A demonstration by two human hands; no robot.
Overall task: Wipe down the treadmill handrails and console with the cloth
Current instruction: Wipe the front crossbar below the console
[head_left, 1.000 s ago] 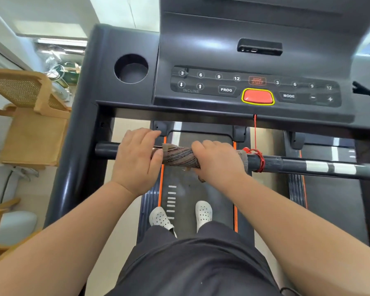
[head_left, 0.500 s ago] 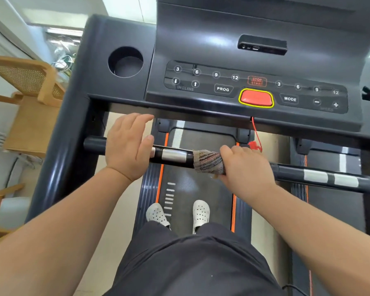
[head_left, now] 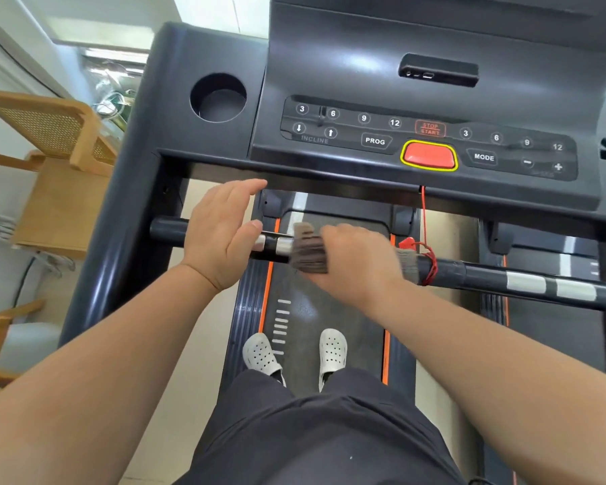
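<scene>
Cloth (head_left: pixel 308 252) is wrapped round the front handrail (head_left: pixel 487 274), just left of centre, blurred. Right hand (head_left: pixel 357 260) fingers closed on the cloth over the bar. Left hand (head_left: pixel 221 236) rests on the bar at the left, fingers loose and extended, not gripping. Judgement: mid-wipe on the rail; keep the wrap tight, run full length, lift the red safety cord (head_left: pixel 425 253) clear. Console (head_left: pixel 431 141) likely undone. Legible: INCLINE, PROG, STOP START, MODE, 3 6 9 12 twice.
</scene>
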